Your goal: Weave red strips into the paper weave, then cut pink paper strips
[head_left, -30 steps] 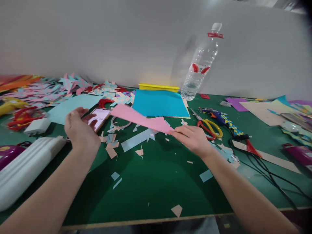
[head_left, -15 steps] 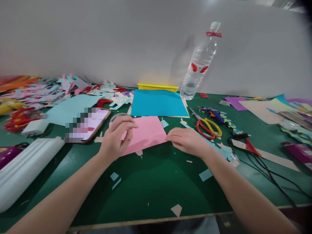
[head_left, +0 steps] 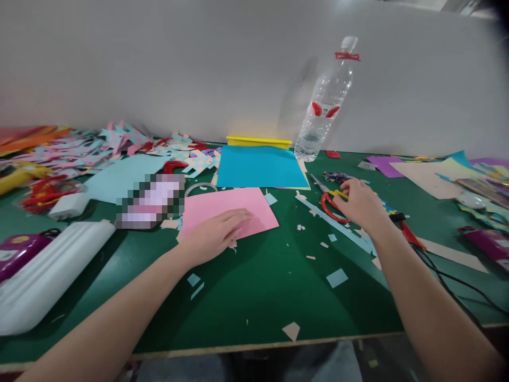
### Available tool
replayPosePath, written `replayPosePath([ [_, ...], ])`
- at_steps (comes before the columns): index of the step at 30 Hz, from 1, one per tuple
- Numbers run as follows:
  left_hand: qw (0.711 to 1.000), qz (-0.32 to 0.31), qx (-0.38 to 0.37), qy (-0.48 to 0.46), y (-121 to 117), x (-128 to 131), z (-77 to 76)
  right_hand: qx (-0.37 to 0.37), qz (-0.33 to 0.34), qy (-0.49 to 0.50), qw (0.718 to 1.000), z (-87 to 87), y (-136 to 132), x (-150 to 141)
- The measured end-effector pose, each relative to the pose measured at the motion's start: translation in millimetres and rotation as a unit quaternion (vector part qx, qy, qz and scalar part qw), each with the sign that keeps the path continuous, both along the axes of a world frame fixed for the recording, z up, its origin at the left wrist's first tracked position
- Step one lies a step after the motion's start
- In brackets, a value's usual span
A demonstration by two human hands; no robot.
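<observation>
- While the left hand (head_left: pixel 214 232) is lying unclenched, pink paper (head_left: pixel 234 201) is resting beneath it.
- Scissors (head_left: pixel 325 193) are lying at the right hand (head_left: pixel 361 204); its grip cannot be told.

Pink sheet (head_left: pixel 246 201), one, beneath my flattened left hand (head_left: pixel 212 236); scissors (head_left: pixel 331 210), red and yellow handles, at my right hand (head_left: pixel 361 204); blue sheet (head_left: pixel 260 167), beyond.

One pink sheet (head_left: pixel 234 202), one bottle (head_left: pixel 325 103)
</observation>
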State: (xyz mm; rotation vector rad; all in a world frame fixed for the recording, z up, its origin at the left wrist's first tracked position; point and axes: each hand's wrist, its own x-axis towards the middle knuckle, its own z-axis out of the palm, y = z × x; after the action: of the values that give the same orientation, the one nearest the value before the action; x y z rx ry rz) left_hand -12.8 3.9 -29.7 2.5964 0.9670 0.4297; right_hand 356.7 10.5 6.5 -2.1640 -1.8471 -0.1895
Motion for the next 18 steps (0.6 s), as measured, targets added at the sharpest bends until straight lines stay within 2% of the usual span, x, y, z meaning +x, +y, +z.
replayPosePath([
  [4,0.999,-0.047,-0.007,0.016,2.5,0.9,-7.7,-0.084,-0.025,-0.078,0.993,-27.6,12.6,14.7],
  [7,0.998,-0.058,-0.006,0.014,4.4,1.6,-8.3,-0.115,-0.034,-0.088,0.989,-35.1,17.0,18.2],
  [10,0.999,-0.05,0.013,0.014,4.5,3.0,-4.7,-0.119,-0.017,-0.088,0.989,-35.9,18.3,21.4],
  [13,0.998,-0.042,0.029,0.024,4.0,3.9,-0.9,-0.088,-0.022,-0.062,0.994,-33.5,14.2,24.5],
  [16,0.998,-0.029,0.037,0.041,3.9,4.2,0.6,-0.044,-0.036,-0.018,0.998,-25.1,5.7,26.1],
  [18,0.998,0.002,0.04,0.038,4.0,5.2,0.4,-0.025,-0.037,0.032,0.999,-16.8,0.3,25.2],
])
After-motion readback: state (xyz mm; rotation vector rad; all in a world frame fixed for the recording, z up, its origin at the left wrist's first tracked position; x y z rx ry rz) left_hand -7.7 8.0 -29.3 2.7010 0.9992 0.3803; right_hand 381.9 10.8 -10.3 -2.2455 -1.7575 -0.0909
